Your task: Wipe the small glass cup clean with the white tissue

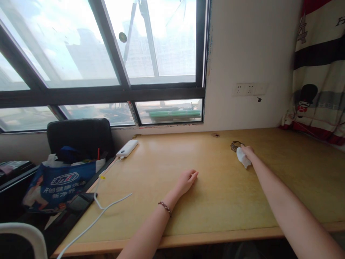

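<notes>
My right hand (248,151) reaches far across the desk, its fingers closed on a crumpled white tissue (243,158) that hangs down towards the desktop. Just beyond its fingertips is a small dark brown, angular, frame-like object (235,146); whether the fingers also grip it I cannot tell. My left hand (188,180) rests on the desk near the middle, fingers curled in, with nothing visible in them. A dark beaded bracelet (165,207) circles the left wrist. Both hands are over the pale wooden desk (210,212).
A white power bank (127,148) lies at the desk's left edge, its white cable (107,208) trailing to the front. Left of the desk stand a black chair (81,135) and a blue bag (60,183). Behind are a window, wall sockets (250,89) and a curtain (320,72).
</notes>
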The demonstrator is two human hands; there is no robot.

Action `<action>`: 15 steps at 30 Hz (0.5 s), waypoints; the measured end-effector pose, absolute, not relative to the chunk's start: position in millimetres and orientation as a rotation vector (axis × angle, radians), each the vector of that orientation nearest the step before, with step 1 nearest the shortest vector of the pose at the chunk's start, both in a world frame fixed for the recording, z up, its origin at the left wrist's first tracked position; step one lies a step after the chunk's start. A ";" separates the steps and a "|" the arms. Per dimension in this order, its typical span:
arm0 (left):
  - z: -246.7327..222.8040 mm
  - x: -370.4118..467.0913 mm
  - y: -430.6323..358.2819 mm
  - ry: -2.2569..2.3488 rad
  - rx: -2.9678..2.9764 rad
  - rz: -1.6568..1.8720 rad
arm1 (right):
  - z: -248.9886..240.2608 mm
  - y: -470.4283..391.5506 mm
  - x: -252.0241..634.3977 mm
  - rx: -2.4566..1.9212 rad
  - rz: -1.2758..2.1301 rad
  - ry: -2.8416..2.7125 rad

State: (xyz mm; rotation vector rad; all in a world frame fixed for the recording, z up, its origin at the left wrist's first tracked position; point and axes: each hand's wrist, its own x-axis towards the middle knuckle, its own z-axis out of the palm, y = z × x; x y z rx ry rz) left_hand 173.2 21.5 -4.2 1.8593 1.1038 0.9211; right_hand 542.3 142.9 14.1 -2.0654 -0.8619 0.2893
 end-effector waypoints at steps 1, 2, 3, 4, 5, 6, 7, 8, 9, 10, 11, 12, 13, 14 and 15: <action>-4.0 173.0 21.2 1.102 1.857 0.921 | 16.8 141.9 541.1 -2.064 0.312 -0.837; -3.9 172.8 21.0 1.102 1.856 0.924 | 19.8 140.8 538.8 -2.062 0.344 -0.808; -4.1 172.7 20.8 1.103 1.856 0.927 | 23.0 139.4 534.6 -2.053 0.378 -0.782; -4.5 172.8 20.8 1.104 1.856 0.931 | 25.9 137.7 528.1 -2.029 0.401 -0.767; -5.0 173.2 20.9 1.106 1.851 0.936 | 28.3 135.1 518.5 -2.000 0.424 -0.760; -5.4 173.8 21.2 1.109 1.833 0.944 | 29.9 131.4 505.6 -1.957 0.464 -0.758; -5.5 174.6 21.6 1.114 1.799 0.960 | 30.5 126.2 489.4 -1.914 0.507 -0.765; -5.0 175.6 22.0 1.116 1.746 0.985 | 30.2 119.5 470.1 -1.847 0.584 -0.777; -3.6 176.6 22.4 1.111 1.677 1.018 | 29.1 111.1 448.4 -1.659 0.770 -0.775; -1.5 177.5 22.7 1.095 1.599 1.055 | 27.5 101.5 425.3 -1.486 0.923 -0.781; 1.5 177.9 22.9 1.067 1.519 1.092 | 25.7 91.1 401.9 -1.346 1.054 -0.806; 5.1 177.9 22.9 1.033 1.444 1.125 | 23.9 80.6 379.5 -1.231 1.171 -0.848; 8.9 177.3 22.8 0.996 1.381 1.152 | 22.3 70.5 359.2 -1.127 1.278 -0.903; 12.5 176.1 22.6 0.963 1.334 1.172 | 20.9 61.5 341.9 -1.047 1.359 -0.940; 15.7 174.6 22.3 0.938 1.303 1.190 | 19.9 53.7 328.3 -0.990 1.410 -0.939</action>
